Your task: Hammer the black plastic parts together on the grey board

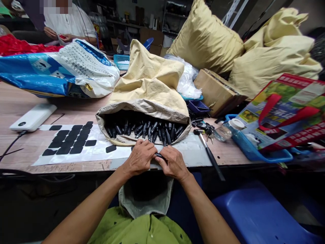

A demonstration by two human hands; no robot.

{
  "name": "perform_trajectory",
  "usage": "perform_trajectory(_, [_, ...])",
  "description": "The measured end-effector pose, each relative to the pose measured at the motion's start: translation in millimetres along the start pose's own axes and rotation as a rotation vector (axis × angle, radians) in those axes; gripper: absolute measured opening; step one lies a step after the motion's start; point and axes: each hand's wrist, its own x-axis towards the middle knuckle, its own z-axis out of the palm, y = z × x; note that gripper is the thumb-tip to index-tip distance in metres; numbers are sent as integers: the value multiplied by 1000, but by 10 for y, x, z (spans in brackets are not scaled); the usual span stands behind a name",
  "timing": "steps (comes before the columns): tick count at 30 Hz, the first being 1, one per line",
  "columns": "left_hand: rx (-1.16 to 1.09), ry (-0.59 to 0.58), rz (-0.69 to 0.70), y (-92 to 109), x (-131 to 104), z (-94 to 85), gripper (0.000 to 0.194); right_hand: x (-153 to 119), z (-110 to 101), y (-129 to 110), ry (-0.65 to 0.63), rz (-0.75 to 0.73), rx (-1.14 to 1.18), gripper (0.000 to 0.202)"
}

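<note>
Both my hands meet at the table's front edge, just before the mouth of a yellow cloth sack point(149, 88). My left hand point(141, 155) is closed on one end of a black pen-like tube point(159, 156). Closed on its other end is my right hand point(174, 162), so most of the tube is hidden by fingers. Many similar black tubes point(144, 129) lie heaped inside the sack's mouth. Below my hands, another sack point(146, 203) hangs open between the table and my lap, dark inside.
Black rounded patches point(68, 139) lie on a white sheet to the left, near a white power bank point(33, 117). A hammer point(209, 155), keys and a blue basket point(256, 152) are on the right. Across the table sits another person point(68, 23). A blue stool point(264, 213) stands at lower right.
</note>
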Motion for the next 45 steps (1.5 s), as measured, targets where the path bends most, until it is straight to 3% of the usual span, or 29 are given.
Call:
perform_trajectory(5, [-54, 41, -22, 59, -61, -70, 17, -28, -121, -14, 62, 37, 244, 27])
perform_trajectory(9, [-218, 139, -53, 299, -375, -100, 21, -86, -182, 49, 219, 177, 538, 36])
perform_trajectory(13, [-339, 6, -7, 599, -833, 137, 20, -93, -178, 95, 260, 227, 597, 37])
perform_trajectory(15, [-318, -69, -102, 716, -1003, 316, 21, -80, -175, 91, 256, 226, 586, 37])
perform_trajectory(18, [-329, -131, -213, 826, -1087, 450, 37, -68, -177, 74, 267, 233, 560, 36])
perform_trajectory(20, [-352, -92, -171, 828, -1015, 373, 42, -70, -175, 71, 274, 236, 549, 35])
perform_trajectory(23, [-348, 141, -154, 617, -746, 45, 32, -78, -162, 83, 272, 228, 548, 35])
perform_trajectory(26, [-194, 397, -504, 120, -405, -354, 28, -85, -144, 98, 276, 232, 550, 35])
perform_trajectory(29, [20, 367, -942, -445, -129, -624, 28, -86, -129, 105, 287, 239, 553, 35])
perform_trajectory(32, [63, 224, -1187, -810, 34, -696, 29, -81, -119, 104, 305, 242, 555, 35])
perform_trajectory(37, [56, 162, -1282, -961, 94, -647, 42, -75, -113, 95, 309, 259, 552, 36])
perform_trajectory(40, [64, 129, -1270, -959, 59, -672, 53, -77, -115, 98, 312, 262, 554, 36])
perform_trajectory(45, [94, 2, -1203, -857, 34, -741, 51, -81, -112, 102, 310, 258, 555, 36])
